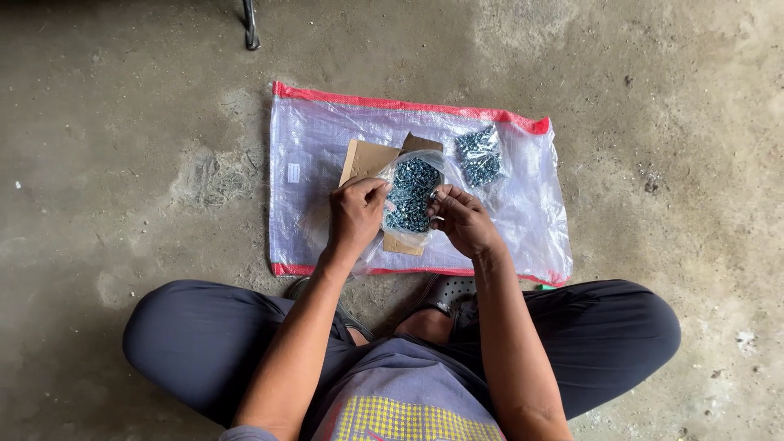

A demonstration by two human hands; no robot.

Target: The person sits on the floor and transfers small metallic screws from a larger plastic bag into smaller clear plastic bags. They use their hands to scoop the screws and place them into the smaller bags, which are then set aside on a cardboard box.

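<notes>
bag: clear plastic bag (411, 194) stuffed with small silvery-blue screws, sitting on a flattened piece of cardboard (365, 158), right in the middle of the mat

left hand: left hand (356, 214) is closed in a pinch on the bag's left edge, thumb and fingers bunching the film

right hand: right hand (462, 219) is curled at the bag's right edge, fingertips pinched together on the plastic or maybe on a screw, honestly too small to tell which

weight: my guess is it's heavy for its size, that's a dense lump of metal in there

feel: film looks thin, soft and slippery, and the load would slump and shift like sand, no stiffness at all

weak spot: pointy screws plus thin plastic, I'd say it could puncture or tear if lifted by one edge

where to grab: I'd go for the gathered film near the opening with both hands, or just cup it from underneath

second pile: another clump of screws (479, 155) lies apart, up and to the right

mat: woven white sack with red edges (400, 104) on a concrete floor (122, 163)

person: sitting cross-legged, dark trousers, sandal (449, 290) just shy of the mat's near edge
</notes>
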